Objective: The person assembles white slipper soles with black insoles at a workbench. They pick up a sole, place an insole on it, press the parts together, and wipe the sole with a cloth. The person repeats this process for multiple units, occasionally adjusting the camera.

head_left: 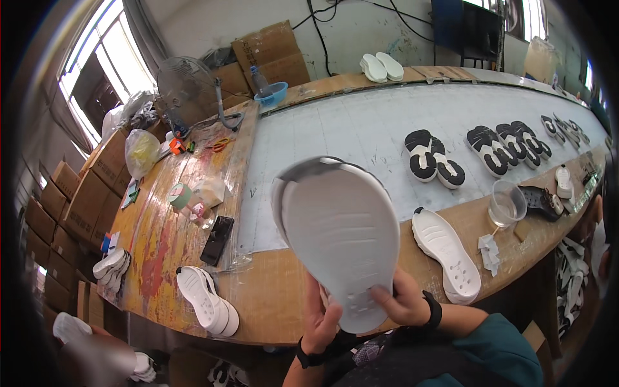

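Observation:
A white shoe sole [342, 238] with a dark toe edge is raised above the near edge of the table, its wide end up and its inner face toward me. My left hand [319, 319] grips the narrow end from the left side. On the other side my right hand [403, 300] is closed around it, with the thumb pressed on the inner face. A second white sole [445, 255] lies on the brown table border to the right. Farther left, a thick white sole [206, 300] rests at the table's near edge.
Black-and-white soles [433, 158] stand in groups on the pale tabletop. A clear plastic cup [506, 204] and crumpled tissue [489, 253] are at right. A phone [217, 240], tape roll [180, 195], scissors [219, 145] and fan [188, 87] occupy the left table. Cardboard boxes [97, 184] are stacked beyond.

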### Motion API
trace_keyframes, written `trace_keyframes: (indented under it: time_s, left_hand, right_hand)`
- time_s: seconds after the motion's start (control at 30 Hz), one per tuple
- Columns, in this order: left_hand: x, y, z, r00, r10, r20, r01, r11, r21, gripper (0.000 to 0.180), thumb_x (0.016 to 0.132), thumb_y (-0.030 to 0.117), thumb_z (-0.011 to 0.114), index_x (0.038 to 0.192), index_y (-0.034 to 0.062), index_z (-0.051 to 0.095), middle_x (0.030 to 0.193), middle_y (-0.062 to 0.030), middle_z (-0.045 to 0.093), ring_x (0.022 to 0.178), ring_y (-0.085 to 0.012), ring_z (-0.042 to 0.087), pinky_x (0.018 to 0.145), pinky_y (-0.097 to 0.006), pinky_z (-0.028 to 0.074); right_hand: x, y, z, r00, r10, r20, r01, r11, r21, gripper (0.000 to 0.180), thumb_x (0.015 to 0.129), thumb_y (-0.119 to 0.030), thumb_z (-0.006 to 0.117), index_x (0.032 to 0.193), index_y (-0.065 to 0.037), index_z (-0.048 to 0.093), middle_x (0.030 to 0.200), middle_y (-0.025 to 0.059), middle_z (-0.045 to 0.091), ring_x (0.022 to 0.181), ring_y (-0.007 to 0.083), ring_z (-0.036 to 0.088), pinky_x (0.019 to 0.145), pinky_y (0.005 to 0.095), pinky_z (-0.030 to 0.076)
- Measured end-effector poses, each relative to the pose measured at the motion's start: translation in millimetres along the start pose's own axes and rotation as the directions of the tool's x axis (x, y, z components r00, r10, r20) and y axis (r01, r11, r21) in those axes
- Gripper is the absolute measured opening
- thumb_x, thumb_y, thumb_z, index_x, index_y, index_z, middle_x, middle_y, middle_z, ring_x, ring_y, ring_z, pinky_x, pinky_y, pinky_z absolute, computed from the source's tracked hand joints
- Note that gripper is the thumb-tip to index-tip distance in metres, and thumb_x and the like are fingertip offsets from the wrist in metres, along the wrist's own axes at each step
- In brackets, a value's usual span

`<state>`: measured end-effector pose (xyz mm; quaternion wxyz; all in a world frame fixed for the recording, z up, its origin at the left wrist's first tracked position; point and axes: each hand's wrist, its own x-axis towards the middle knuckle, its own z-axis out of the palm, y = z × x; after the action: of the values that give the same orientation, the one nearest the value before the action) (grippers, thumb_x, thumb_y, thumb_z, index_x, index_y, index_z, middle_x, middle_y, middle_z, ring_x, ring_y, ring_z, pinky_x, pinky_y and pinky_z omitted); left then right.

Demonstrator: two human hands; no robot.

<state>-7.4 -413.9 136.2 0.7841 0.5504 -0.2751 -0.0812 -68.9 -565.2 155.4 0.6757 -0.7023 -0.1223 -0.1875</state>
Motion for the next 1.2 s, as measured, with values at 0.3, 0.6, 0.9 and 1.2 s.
trace_keyframes:
  time_s: [0.3,0.6,0.9,1.2]
  left_hand:
    - [6,34,22,0.963,0.266,0.046,-0.244,0.787,0.566,0.045,0.079,0.001,0.051,0.122,-0.0079,0.04,0.105,-0.0112,0.049,0.088,-0.0169,0.044,0.079,-0.026,0.037]
    - [6,36,18,0.982,-0.082,0.17,0.074,0.996,0.055,0.059,0.089,0.036,0.042,0.128,-0.0073,0.029,0.131,-0.0184,0.034,0.121,-0.0256,0.034,0.1,-0.034,0.024]
    - [5,27,37,0.962,-0.211,0.174,0.229,0.969,-0.091,0.076,0.088,0.05,0.033,0.137,0.0012,0.001,0.141,-0.0142,0.013,0.129,-0.0226,0.016,0.104,-0.035,0.015]
    - [2,20,24,0.965,-0.228,0.13,0.25,0.95,-0.186,0.07,0.087,0.054,0.027,0.135,0.004,0.015,0.134,-0.014,0.03,0.121,-0.0241,0.034,0.1,-0.036,0.027]
  right_hand:
    - [-25,31,-21,0.982,0.186,0.012,-0.17,0.864,0.475,0.039,0.089,-0.018,0.043,0.122,0.002,0.038,0.114,0.0071,0.049,0.103,0.014,0.047,0.088,0.0287,0.037]
    - [-4,5,-26,0.893,0.446,0.054,-0.339,0.589,0.734,0.041,0.09,-0.022,0.043,0.122,0.002,0.037,0.109,0.0098,0.052,0.096,0.0165,0.054,0.084,0.0289,0.043]
    - [-5,18,-26,0.921,0.358,0.156,-0.242,0.211,0.947,0.032,0.091,-0.014,0.039,0.115,0.006,0.044,0.107,0.01,0.055,0.093,0.0151,0.056,0.081,0.0276,0.047]
    - [-3,12,-31,0.866,0.459,0.2,-0.393,0.374,0.84,0.034,0.09,-0.017,0.041,0.118,0.002,0.041,0.109,0.0076,0.053,0.094,0.0116,0.054,0.08,0.0261,0.044]
